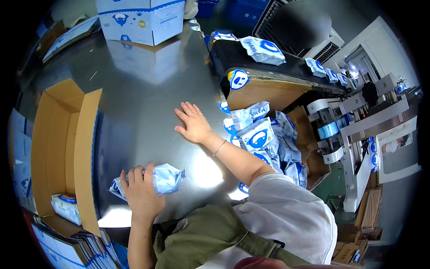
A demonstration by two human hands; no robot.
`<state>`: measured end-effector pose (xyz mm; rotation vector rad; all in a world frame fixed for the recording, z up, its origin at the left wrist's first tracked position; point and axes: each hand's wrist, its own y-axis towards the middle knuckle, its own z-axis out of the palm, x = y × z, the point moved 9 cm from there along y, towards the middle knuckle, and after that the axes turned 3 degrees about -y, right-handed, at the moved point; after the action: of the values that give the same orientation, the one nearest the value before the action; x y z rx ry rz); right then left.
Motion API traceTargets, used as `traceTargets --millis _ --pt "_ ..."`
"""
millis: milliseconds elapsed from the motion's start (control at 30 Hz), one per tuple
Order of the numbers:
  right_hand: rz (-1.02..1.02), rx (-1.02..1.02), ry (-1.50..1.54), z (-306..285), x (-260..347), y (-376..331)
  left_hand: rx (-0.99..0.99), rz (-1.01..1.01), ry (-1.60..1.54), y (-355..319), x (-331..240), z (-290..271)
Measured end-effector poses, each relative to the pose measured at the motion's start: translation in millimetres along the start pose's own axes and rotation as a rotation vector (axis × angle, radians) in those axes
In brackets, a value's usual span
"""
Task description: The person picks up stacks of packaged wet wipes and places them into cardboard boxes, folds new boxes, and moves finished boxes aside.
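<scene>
My left hand (144, 190) is closed over a white-and-blue soft pack of wipes (168, 179), which lies on the metal table near its front edge. The thumb is on the pack's near side and the fingers reach across its top. My right hand (195, 125) is open above the middle of the table, fingers spread, holding nothing. Left of the table centre stands an open cardboard carton (67, 148) with one wipes pack (67, 208) at its near end. Beside my right forearm, several more wipes packs (260, 136) are piled in a cardboard box (309, 157).
A white-and-blue carton (139, 22) stands at the table's far edge. Packs (264, 50) lie on a black conveyor belt (295, 67) at the far right, close to a metal machine (358, 121). Flattened cartons (85, 249) are stacked at the lower left.
</scene>
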<state>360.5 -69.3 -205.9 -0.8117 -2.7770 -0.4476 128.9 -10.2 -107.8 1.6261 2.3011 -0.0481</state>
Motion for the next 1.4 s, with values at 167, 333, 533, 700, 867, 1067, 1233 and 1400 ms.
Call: traceTargets --millis 167,333,533,700,867,1067,1233,1400 --pt "0.029 0.014 0.03 -2.8 -4.5 -2.7 0.073 0.034 0.003 6.6 -6.3 0.2" --pt "0.028 -0.006 0.039 -4.0 -4.2 -1.3 0.01 0.052 -0.023 2.6 -8.1 -4.5" --pt "-0.001 -0.06 0.142 -7.5 -9.0 -1.2 0.066 -0.002 -0.051 -1.0 -6.9 -2.2" --pt "-0.092 -0.636 0.147 -142.4 -71.7 1.6 0.009 0.009 -0.032 -3.0 -5.5 -4.6" --pt "0.204 -0.563 -0.574 -284.4 -226.0 37.7 -0.006 0.011 -0.037 -0.5 -6.7 -3.8" --pt "0.474 0.001 -0.676 -248.0 -361.7 77.0 0.014 -0.031 -0.101 2.1 -2.4 -7.1" --pt "0.296 -0.092 -0.496 -228.2 -289.2 143.7 0.036 -0.059 -0.107 0.2 1.8 -3.5" --pt "-0.059 -0.34 -0.367 -191.6 -128.9 184.3 0.035 -0.068 -0.101 3.7 2.4 -7.0"
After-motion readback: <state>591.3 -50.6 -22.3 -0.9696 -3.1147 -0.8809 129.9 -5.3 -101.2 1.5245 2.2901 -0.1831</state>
